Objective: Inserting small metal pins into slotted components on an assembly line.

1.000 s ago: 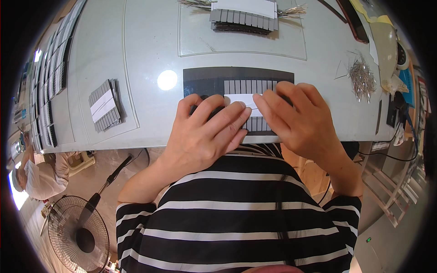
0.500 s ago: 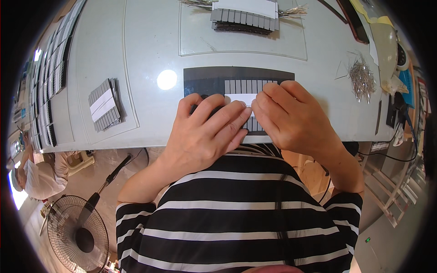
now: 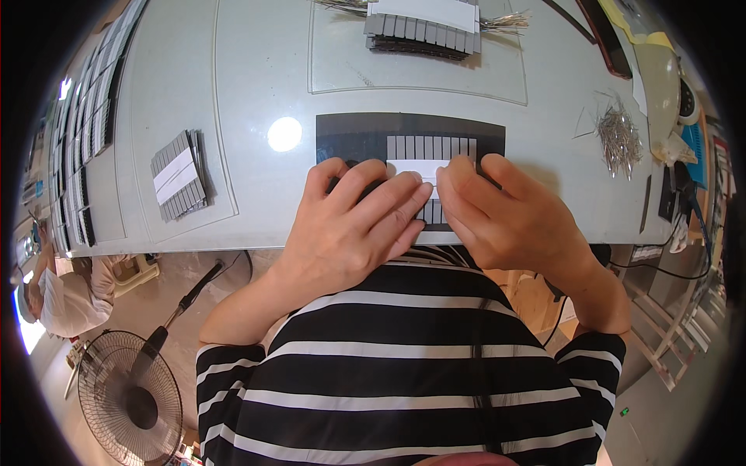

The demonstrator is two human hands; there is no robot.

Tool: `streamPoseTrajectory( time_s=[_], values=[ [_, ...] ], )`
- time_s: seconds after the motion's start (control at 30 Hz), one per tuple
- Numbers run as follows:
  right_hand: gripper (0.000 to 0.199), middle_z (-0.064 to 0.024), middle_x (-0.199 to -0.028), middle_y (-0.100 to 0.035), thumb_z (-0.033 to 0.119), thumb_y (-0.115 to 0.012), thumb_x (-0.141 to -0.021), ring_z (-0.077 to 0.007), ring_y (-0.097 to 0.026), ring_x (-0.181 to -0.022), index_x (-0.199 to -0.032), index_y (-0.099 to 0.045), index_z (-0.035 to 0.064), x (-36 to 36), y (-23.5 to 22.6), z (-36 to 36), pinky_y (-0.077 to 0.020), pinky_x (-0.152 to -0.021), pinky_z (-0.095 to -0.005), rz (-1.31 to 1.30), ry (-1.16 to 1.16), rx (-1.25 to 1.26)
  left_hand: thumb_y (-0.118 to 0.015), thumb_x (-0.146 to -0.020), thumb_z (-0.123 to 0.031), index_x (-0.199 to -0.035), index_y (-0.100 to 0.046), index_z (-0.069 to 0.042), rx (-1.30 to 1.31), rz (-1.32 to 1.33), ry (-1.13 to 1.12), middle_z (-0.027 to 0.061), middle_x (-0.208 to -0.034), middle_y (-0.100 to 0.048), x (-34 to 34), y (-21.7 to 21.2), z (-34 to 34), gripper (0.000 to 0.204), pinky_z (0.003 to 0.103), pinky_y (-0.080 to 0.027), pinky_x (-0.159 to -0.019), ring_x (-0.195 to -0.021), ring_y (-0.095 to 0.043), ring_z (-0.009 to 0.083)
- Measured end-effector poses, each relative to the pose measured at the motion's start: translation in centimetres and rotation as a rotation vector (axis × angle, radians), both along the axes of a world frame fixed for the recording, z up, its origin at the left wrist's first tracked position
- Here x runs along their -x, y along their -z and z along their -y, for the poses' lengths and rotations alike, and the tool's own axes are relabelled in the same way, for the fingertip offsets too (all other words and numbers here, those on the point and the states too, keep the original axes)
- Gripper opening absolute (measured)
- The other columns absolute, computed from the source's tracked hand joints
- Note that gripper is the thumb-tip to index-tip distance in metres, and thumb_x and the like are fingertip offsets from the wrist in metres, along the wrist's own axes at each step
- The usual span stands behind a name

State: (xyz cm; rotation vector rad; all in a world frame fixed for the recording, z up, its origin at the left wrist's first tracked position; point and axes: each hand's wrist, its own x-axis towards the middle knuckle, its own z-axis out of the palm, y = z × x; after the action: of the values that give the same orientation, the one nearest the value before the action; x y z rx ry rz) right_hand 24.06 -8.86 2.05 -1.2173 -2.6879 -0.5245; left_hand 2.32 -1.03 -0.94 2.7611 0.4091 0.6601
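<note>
The left hand [image 3: 350, 217] lies with its fingers extended over a white band [image 3: 412, 168] that crosses a grey slatted piece [image 3: 431, 147]. The right hand [image 3: 505, 210] has its fingers bunched at the same band, its tips close beside those of the left. Whether either hand grips anything thin cannot be determined, as the fingers hide the contact. The slatted piece lies on a black mat [image 3: 350, 133] near the front edge of the table [image 3: 256, 70]. To the left sits a small tilted stack of banded slatted pieces [image 3: 179, 175]; farther left stand long slatted rows [image 3: 95, 101]. Beyond the mat is a larger banded stack [image 3: 423, 29] with wire ends projecting from both sides. A loose heap of silvery wires [image 3: 619, 141] lies to the right. Below the table's left side stands a black fan [image 3: 140, 408].
</note>
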Motion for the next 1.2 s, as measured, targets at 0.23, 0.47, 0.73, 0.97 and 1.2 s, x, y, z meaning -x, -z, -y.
streamPoseTrajectory(
  time_s=[0.23,0.47,0.73,0.97,1.2],
  values=[
    [0.03,-0.0072,-0.102,-0.062,0.011,-0.06,-0.084,-0.0198,-0.059,-0.101,-0.108,-0.072,-0.0041,0.1,-0.9,1.6,-0.0433,-0.089,-0.0337,0.178,0.08,0.1,-0.074,-0.081,-0.021,-0.112,-0.07,-0.005,-0.012,0.005,-0.003,0.0031,-0.113,-0.063,0.0,0.1,0.0,0.035,0.041,-0.04,-0.089,-0.104,-0.057,0.022],
    [0.028,-0.0081,-0.096,-0.063,0.013,-0.059,-0.083,-0.0225,-0.055,-0.102,-0.101,-0.07,-0.0054,0.0,0.0,2.0,-0.0413,-0.089,-0.0347,0.14,0.125,0.029,-0.079,-0.076,-0.019,-0.125,-0.068,-0.013,-0.015,-0.05,-0.026,0.0003,-0.117,-0.065,-0.1,-0.2,0.2,0.051,0.04,-0.04,-0.09,-0.102,-0.057,0.0226],
    [0.029,-0.0065,-0.101,-0.062,0.014,-0.06,-0.083,-0.0218,-0.056,-0.099,-0.105,-0.07,-0.0016,0.4,0.6,2.7,-0.0417,-0.085,-0.0346,0.031,0.22,-0.029,-0.077,-0.076,-0.017,-0.126,-0.067,-0.011,-0.017,-0.087,-0.018,0.0013,-0.118,-0.061,-0.1,-0.1,0.1,0.052,0.041,-0.04,-0.093,-0.106,-0.054,0.023],
    [0.036,-0.0041,-0.103,-0.061,0.024,-0.069,-0.084,-0.0205,-0.056,-0.095,-0.113,-0.069,0.0023,1.1,2.1,4.4,-0.0416,-0.078,-0.0337,-0.234,0.348,-0.006,-0.077,-0.075,-0.015,-0.127,-0.067,-0.011,-0.006,-0.089,-0.002,0.0015,-0.118,-0.061,-0.3,-0.2,0.1,0.053,0.041,-0.041,-0.093,-0.106,-0.054,0.0241],
    [0.043,-0.0035,-0.101,-0.06,0.034,-0.073,-0.084,-0.0194,-0.054,-0.098,-0.112,-0.07,0.0023,1.8,1.9,4.3,-0.0416,-0.078,-0.0331,-0.204,0.385,0.051,-0.074,-0.08,-0.019,-0.122,-0.065,-0.007,0.02,-0.047,0.013,0.0038,-0.116,-0.059,-0.4,-0.1,-0.1,0.044,0.041,-0.039,-0.093,-0.106,-0.053,0.0231]
  ],
)
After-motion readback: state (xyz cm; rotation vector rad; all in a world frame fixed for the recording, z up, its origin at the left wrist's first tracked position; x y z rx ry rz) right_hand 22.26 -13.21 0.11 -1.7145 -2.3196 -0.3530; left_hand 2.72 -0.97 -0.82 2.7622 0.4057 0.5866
